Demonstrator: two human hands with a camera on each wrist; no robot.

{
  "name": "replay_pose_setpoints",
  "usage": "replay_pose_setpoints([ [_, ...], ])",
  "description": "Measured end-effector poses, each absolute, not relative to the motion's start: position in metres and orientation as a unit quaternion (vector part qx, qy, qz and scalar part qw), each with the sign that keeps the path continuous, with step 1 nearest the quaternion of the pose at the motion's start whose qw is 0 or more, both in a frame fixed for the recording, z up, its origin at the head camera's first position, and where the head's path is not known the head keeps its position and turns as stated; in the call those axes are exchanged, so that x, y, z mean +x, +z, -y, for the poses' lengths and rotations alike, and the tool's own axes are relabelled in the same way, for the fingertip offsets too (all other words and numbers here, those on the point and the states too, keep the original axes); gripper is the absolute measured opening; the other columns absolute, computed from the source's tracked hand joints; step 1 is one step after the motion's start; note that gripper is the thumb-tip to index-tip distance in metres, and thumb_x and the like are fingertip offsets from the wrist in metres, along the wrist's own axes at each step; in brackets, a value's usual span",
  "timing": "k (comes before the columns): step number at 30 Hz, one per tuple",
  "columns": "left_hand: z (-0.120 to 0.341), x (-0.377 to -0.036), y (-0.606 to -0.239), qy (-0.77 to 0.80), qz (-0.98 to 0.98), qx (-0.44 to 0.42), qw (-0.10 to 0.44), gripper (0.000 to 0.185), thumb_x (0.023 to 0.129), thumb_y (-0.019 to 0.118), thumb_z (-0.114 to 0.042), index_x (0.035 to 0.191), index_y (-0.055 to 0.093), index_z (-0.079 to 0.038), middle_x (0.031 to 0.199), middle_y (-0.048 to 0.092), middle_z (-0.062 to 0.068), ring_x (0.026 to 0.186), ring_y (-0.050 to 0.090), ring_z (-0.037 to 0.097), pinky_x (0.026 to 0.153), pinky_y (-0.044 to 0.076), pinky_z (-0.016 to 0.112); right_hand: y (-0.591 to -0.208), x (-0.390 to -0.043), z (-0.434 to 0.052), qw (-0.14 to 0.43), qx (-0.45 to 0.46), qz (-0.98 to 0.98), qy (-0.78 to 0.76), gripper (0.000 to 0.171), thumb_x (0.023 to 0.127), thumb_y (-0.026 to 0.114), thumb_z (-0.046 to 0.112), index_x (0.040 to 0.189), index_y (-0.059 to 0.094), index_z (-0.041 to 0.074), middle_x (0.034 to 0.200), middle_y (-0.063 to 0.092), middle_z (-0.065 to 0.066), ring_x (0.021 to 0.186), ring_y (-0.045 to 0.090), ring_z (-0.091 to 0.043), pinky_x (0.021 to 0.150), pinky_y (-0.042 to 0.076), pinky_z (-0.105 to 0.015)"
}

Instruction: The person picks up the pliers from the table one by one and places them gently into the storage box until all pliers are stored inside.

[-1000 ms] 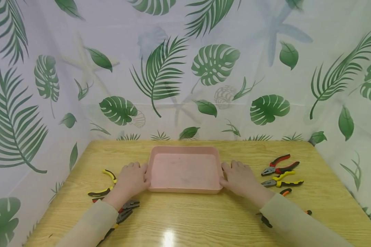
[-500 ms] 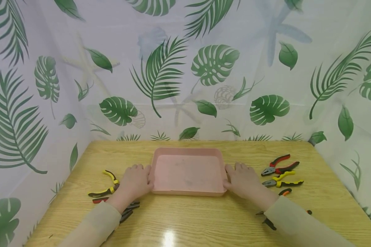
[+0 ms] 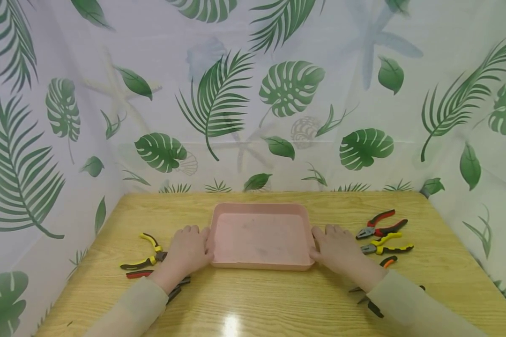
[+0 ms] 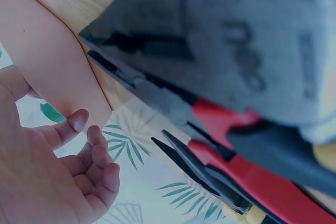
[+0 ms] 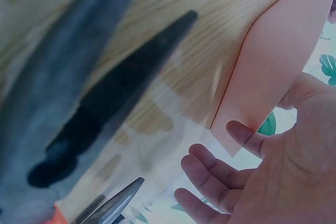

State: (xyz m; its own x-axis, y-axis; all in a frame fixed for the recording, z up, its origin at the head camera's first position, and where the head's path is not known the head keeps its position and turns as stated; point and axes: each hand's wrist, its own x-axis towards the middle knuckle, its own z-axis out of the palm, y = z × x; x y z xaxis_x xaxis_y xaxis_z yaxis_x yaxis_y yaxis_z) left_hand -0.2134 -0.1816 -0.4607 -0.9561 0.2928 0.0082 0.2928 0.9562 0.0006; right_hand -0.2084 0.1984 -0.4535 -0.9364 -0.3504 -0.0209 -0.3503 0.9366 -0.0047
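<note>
Pink tray (image 3: 261, 234), two flanking hands

Pink tray (image 3: 261, 234) (shallow, rectangular) lies flat at table centre.

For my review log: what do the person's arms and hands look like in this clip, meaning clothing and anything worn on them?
Both arms wear long, plain sleeves in a pale beige-cream fabric, the left sleeve and the right sleeve each ending at the wrist. The left hand and right hand are bare: no gloves, rings or watch show. The sleeves bear no visible markings or logos.
</note>
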Motion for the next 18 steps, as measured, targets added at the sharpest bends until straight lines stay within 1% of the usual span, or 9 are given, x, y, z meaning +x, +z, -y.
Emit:
replay_pose_setpoints([
  [2, 0.18, -0.212, -0.461, 0.0, 0.988, -0.152, 0.008, 0.06, 0.094, 0.067, -0.032, 0.144, 0.06, 0.0, 0.11, 0.067, 0.02, 0.1, 0.061, 0.035, 0.089, 0.051, 0.049, -0.454, -0.207, -0.2, 0.004, -0.181, -0.983, 0.002, 0.035, 0.099, 0.06, 0.036, 0.119, 0.058, 0.008, 0.098, 0.06, -0.018, 0.089, 0.057, -0.033, 0.073, 0.048, -0.05],
  [4, 0.179, -0.211, -0.46, 0.001, 0.988, -0.156, 0.014, 0.057, 0.093, 0.067, -0.031, 0.141, 0.061, -0.001, 0.107, 0.066, 0.019, 0.098, 0.061, 0.035, 0.087, 0.051, 0.049, -0.453, -0.205, -0.2, 0.004, -0.179, -0.984, -0.001, 0.033, 0.099, 0.06, 0.035, 0.118, 0.059, 0.008, 0.097, 0.059, -0.018, 0.088, 0.056, -0.033, 0.074, 0.048, -0.05],
  [6, 0.178, -0.209, -0.459, 0.004, 0.987, -0.159, 0.018, 0.055, 0.093, 0.067, -0.031, 0.139, 0.062, -0.001, 0.105, 0.066, 0.019, 0.097, 0.061, 0.035, 0.086, 0.051, 0.049, -0.451, -0.204, -0.2, 0.008, -0.178, -0.984, -0.002, 0.033, 0.1, 0.061, 0.035, 0.119, 0.059, 0.008, 0.097, 0.059, -0.017, 0.088, 0.056, -0.032, 0.074, 0.048, -0.051],
  [9, 0.176, -0.206, -0.457, 0.005, 0.986, -0.163, 0.022, 0.05, 0.092, 0.067, -0.029, 0.133, 0.064, -0.001, 0.101, 0.065, 0.018, 0.094, 0.061, 0.034, 0.084, 0.051, 0.049, -0.451, -0.202, -0.201, 0.014, -0.174, -0.985, 0.001, 0.037, 0.101, 0.062, 0.036, 0.124, 0.059, 0.008, 0.099, 0.059, -0.017, 0.088, 0.056, -0.032, 0.075, 0.048, -0.052],
  [10, 0.175, -0.205, -0.456, 0.005, 0.986, -0.163, 0.022, 0.05, 0.092, 0.067, -0.028, 0.134, 0.064, -0.001, 0.101, 0.065, 0.019, 0.093, 0.061, 0.034, 0.084, 0.051, 0.049, -0.452, -0.202, -0.201, 0.015, -0.173, -0.985, 0.001, 0.038, 0.101, 0.062, 0.037, 0.126, 0.059, 0.008, 0.099, 0.06, -0.017, 0.088, 0.056, -0.032, 0.075, 0.049, -0.052],
  [15, 0.174, -0.202, -0.456, 0.001, 0.985, -0.168, 0.026, 0.048, 0.091, 0.067, -0.028, 0.131, 0.064, -0.001, 0.099, 0.066, 0.017, 0.089, 0.06, 0.032, 0.081, 0.05, 0.047, -0.453, -0.201, -0.205, 0.013, -0.176, -0.984, 0.009, 0.034, 0.099, 0.063, 0.037, 0.119, 0.06, 0.009, 0.095, 0.058, -0.015, 0.083, 0.051, -0.03, 0.071, 0.046, -0.049],
  [18, 0.173, -0.203, -0.458, -0.003, 0.985, -0.171, 0.03, 0.046, 0.092, 0.066, -0.028, 0.129, 0.064, -0.002, 0.096, 0.065, 0.016, 0.087, 0.059, 0.031, 0.079, 0.049, 0.045, -0.451, -0.2, -0.206, 0.005, -0.18, -0.984, 0.015, 0.032, 0.099, 0.063, 0.037, 0.117, 0.06, 0.01, 0.093, 0.057, -0.014, 0.081, 0.051, -0.029, 0.069, 0.046, -0.048],
])
